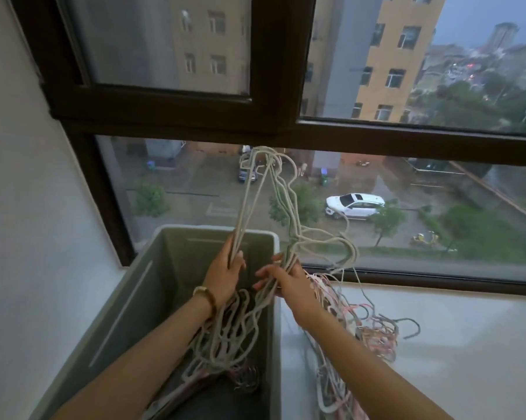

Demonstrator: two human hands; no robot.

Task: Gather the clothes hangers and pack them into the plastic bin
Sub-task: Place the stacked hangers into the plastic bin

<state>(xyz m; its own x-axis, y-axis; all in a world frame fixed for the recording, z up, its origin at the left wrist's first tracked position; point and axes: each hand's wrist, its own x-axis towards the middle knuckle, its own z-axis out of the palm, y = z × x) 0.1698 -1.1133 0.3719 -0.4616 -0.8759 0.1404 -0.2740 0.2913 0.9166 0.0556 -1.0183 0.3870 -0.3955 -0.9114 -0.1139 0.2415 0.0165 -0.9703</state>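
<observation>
While both hands (228, 268) (289, 283) grip pale hangers (238, 222), others lie in the bin (161, 268).

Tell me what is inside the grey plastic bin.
Inside the plastic bin lies a tangle of pale and dark hangers. The left hand and right hand grip a pale bundle rising above it. Its floor is mostly hidden by hangers and forearms.

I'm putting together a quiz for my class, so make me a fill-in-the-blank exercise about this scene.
The left hand and right hand grip raised hangers over the bin, which stands ____ of the loose pile.
The bracelet is on the ____ wrist.
The car outside is ____.
Missing words: left; left; white.
</observation>
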